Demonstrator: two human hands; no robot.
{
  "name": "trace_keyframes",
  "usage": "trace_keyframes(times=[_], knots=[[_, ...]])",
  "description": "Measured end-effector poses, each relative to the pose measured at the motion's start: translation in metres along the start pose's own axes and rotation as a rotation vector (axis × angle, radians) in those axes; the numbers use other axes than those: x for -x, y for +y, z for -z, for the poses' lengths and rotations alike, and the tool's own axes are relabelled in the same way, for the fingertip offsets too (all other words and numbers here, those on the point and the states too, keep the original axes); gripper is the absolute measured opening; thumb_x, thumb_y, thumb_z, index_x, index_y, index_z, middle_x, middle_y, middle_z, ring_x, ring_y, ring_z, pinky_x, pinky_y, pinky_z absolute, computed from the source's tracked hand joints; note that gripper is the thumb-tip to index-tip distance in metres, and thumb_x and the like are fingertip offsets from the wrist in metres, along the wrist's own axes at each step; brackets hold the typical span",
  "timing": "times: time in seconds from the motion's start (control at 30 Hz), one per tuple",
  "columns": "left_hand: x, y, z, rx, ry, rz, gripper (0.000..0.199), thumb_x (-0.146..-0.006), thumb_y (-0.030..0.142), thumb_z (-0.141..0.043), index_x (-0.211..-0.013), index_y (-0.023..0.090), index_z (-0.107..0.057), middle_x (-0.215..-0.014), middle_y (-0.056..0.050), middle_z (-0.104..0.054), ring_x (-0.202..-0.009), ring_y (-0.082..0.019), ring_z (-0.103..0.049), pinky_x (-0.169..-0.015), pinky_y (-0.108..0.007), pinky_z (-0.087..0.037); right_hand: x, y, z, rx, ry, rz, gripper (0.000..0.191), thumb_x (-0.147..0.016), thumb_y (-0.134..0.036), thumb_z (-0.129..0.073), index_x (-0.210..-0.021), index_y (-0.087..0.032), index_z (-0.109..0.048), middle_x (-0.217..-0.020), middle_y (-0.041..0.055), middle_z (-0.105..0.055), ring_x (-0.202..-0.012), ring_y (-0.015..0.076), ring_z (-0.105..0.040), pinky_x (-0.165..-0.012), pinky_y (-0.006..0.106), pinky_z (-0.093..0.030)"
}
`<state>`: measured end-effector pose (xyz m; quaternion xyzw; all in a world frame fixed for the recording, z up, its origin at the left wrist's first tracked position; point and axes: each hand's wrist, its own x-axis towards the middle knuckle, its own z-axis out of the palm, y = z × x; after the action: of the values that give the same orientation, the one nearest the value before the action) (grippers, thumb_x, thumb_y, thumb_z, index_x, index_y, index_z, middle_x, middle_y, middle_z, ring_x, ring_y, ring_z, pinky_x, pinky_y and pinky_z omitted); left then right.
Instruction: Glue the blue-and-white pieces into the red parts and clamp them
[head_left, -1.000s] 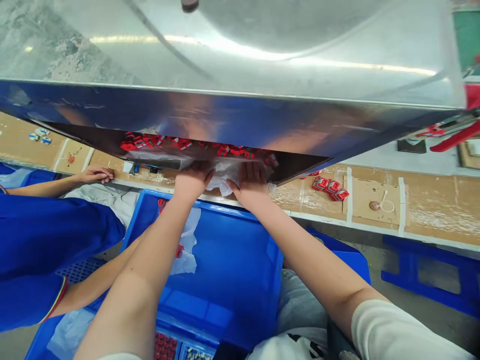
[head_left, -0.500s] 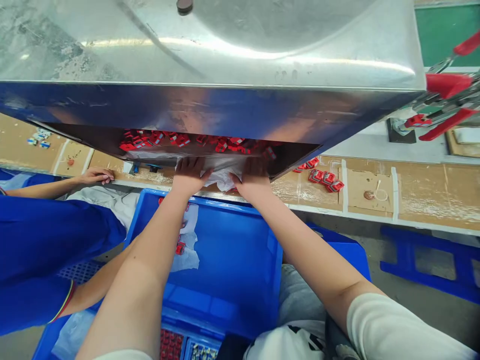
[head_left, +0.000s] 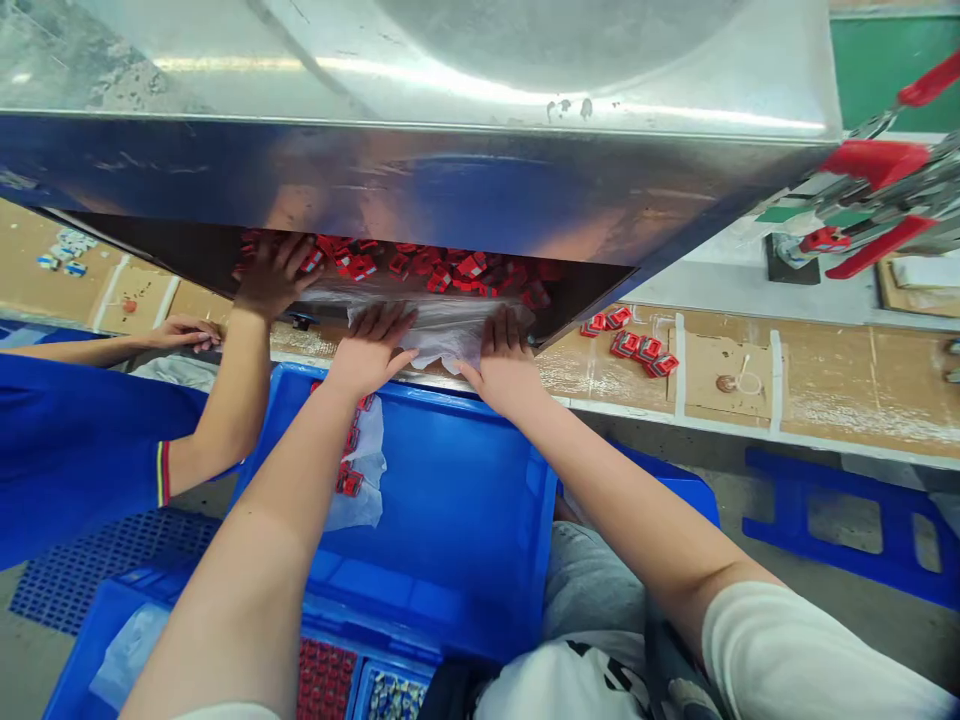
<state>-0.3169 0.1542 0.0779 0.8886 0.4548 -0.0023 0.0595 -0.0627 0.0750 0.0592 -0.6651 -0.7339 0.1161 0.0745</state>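
Note:
Under the metal hood point(head_left: 450, 185), a thin, crumpled white sheet point(head_left: 442, 335) lies at the mouth of the opening. My left hand point(head_left: 371, 350) rests flat on the sheet's left side, fingers stretched out and thumb pointing inward. On its right side lies my right hand point(head_left: 506, 370), also flat, with the fingertips in shadow. Just behind the sheet is a heap of small red toy-car-like pieces point(head_left: 435, 268). A co-worker's hand point(head_left: 276, 275) reaches into the heap at the left, beside my left hand.
Below my arms stands a blue crate point(head_left: 450, 480) with red pieces on a white sheet point(head_left: 367, 510) at its left. Several red pieces point(head_left: 637, 348) sit on the bench to the right. Red-handled clamps point(head_left: 877, 165) jut out at right. A co-worker's other hand point(head_left: 187, 332) is at left.
My hands have drawn slightly toward me with the sheet, its front edge now lower. The co-worker's arm has risen from beside the crate and its hand is now at the red pieces.

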Motion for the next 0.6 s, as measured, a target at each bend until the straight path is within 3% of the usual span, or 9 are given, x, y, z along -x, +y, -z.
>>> trace_keyframes(times=[0.13, 0.23, 0.3, 0.37, 0.43, 0.5, 0.6], knots=[[0.010, -0.001, 0.006, -0.010, 0.038, 0.027, 0.060, -0.106, 0.045, -0.055, -0.163, 0.024, -0.053, -0.170, -0.015, -0.048, -0.159, -0.040, -0.039, -0.128, -0.061, -0.034, 0.007, -0.001, 0.009, -0.004, 0.021, 0.028, 0.081, -0.106, -0.051, -0.053, -0.161, 0.007, -0.042, -0.170, 0.0369, -0.035, -0.161, 0.0475, -0.034, -0.127, 0.062, -0.033], [0.020, 0.006, 0.009, 0.003, 0.096, 0.058, 0.046, -0.109, 0.036, -0.050, -0.151, 0.027, -0.065, -0.157, -0.015, -0.061, -0.147, -0.034, -0.053, -0.120, -0.055, -0.045, 0.014, -0.003, 0.022, -0.023, 0.050, 0.187, 0.064, -0.108, -0.033, -0.049, -0.160, 0.004, -0.046, -0.172, 0.0321, -0.036, -0.160, 0.0434, -0.034, -0.129, 0.058, -0.030], [0.023, 0.011, 0.010, -0.011, 0.115, 0.100, 0.041, -0.109, 0.039, -0.051, -0.143, 0.029, -0.071, -0.146, -0.015, -0.067, -0.136, -0.035, -0.060, -0.114, -0.053, -0.049, 0.017, 0.000, 0.029, -0.059, 0.059, 0.278, 0.052, -0.108, -0.024, -0.043, -0.155, -0.004, -0.055, -0.169, 0.0259, -0.044, -0.155, 0.0397, -0.041, -0.126, 0.054, -0.035], [0.019, 0.014, 0.011, -0.050, 0.108, 0.193, 0.045, -0.106, 0.048, -0.058, -0.145, 0.030, -0.070, -0.134, -0.017, -0.071, -0.124, -0.037, -0.066, -0.106, -0.053, -0.053, 0.017, 0.006, 0.033, -0.148, 0.048, 0.297, 0.048, -0.110, -0.026, -0.040, -0.151, -0.013, -0.062, -0.153, 0.0208, -0.062, -0.140, 0.0360, -0.056, -0.117, 0.050, -0.044], [0.012, 0.015, 0.012, -0.076, 0.064, 0.288, 0.056, -0.103, 0.056, -0.061, -0.153, 0.030, -0.064, -0.124, -0.017, -0.075, -0.113, -0.039, -0.071, -0.094, -0.050, -0.056, 0.015, 0.013, 0.032, -0.289, -0.026, 0.233, 0.049, -0.113, -0.033, -0.039, -0.156, -0.018, -0.058, -0.122, 0.0148, -0.077, -0.114, 0.0307, -0.069, -0.101, 0.043, -0.053], [0.004, 0.012, 0.012, -0.090, 0.011, 0.324, 0.057, -0.103, 0.056, -0.060, -0.155, 0.032, -0.063, -0.120, -0.015, -0.079, -0.105, -0.038, -0.075, -0.082, -0.046, -0.056, 0.012, 0.020, 0.028, -0.382, -0.145, 0.117, 0.056, -0.112, -0.038, -0.042, -0.165, -0.017, -0.046, -0.094, 0.0079, -0.080, -0.090, 0.0274, -0.074, -0.084, 0.036, -0.056], [-0.003, -0.001, 0.012, -0.125, -0.001, 0.299, 0.043, -0.107, 0.048, -0.052, -0.140, 0.034, -0.076, -0.119, -0.011, -0.081, -0.102, -0.035, -0.077, -0.074, -0.042, -0.053, 0.002, 0.026, 0.015, -0.377, -0.200, -0.020, 0.067, -0.108, -0.036, -0.053, -0.168, -0.011, -0.039, -0.091, 0.0091, -0.082, -0.087, 0.0300, -0.077, -0.080, 0.036, -0.058]])
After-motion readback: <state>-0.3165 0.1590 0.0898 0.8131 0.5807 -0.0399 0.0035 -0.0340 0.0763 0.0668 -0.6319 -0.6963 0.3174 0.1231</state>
